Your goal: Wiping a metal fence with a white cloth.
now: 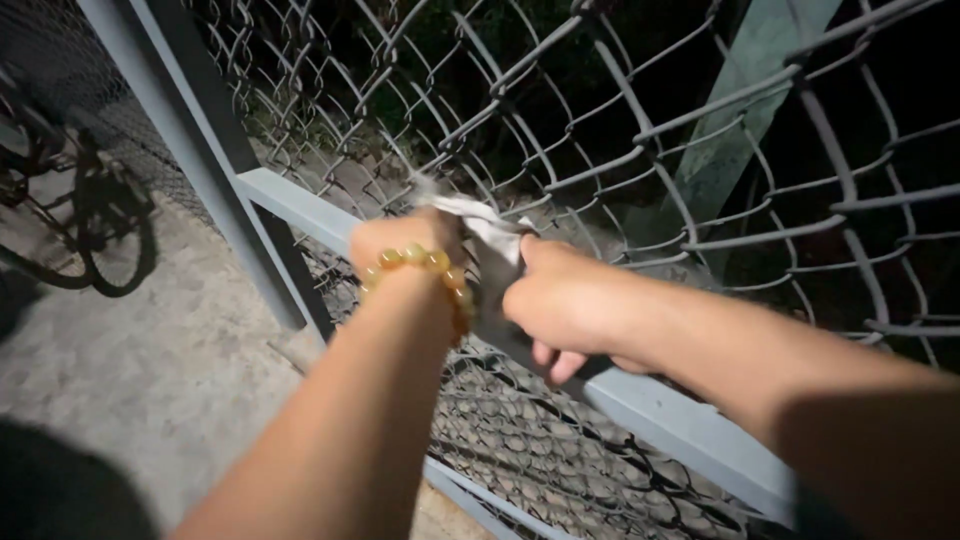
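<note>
Two bare hands meet at a grey metal rail (300,208) of a chain-link fence (620,130), lit against the dark. A white cloth (487,228) is bunched between them, just above the rail and against the wire mesh. The left hand (405,243), a bracelet (432,268) of amber beads at its wrist, is closed on the cloth's left end, its fingers hidden behind the hand. The right hand (568,300) is curled in a fist around the cloth's right side, its fingers (560,362) tucked under, near the rail. A bicycle (70,215) stands on the concrete ground (170,350) at left.
</note>
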